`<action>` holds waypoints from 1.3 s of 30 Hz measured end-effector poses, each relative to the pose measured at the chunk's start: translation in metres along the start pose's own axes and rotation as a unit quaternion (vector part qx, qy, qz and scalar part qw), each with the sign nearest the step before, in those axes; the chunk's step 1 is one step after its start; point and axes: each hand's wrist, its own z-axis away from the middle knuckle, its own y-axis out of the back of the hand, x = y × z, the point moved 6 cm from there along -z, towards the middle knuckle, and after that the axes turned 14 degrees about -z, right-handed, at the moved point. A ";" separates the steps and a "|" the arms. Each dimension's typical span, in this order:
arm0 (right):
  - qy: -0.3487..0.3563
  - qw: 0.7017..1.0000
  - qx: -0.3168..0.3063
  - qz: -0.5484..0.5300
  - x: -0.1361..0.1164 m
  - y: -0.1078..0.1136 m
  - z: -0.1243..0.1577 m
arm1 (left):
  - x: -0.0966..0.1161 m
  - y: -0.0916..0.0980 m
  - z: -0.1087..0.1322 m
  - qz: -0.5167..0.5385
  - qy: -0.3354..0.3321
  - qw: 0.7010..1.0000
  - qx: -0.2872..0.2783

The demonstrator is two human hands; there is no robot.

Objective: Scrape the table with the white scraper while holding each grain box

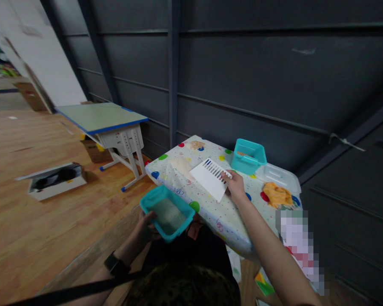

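While the left hand [146,226] clasps the teal tray [182,227], seemingly of rice [168,214], and the right hand [235,187] pinches the slotted scoop [210,177], tilting risks spillage.

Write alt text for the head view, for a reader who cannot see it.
The right hand grips a white slotted panel on a polka-dot table, while the left hand holds a teal tray of pale grains beside its edge. A second teal bin, a clear container and an orange cloth lie there.

Left hand [146,223] partly behind teal tray [182,224]; table [230,231] corner pixelated.
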 end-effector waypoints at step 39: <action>0.048 0.996 -0.060 0.041 0.005 -0.037 0.016 | 0.012 0.006 -0.017 -0.039 -0.081 0.996 0.019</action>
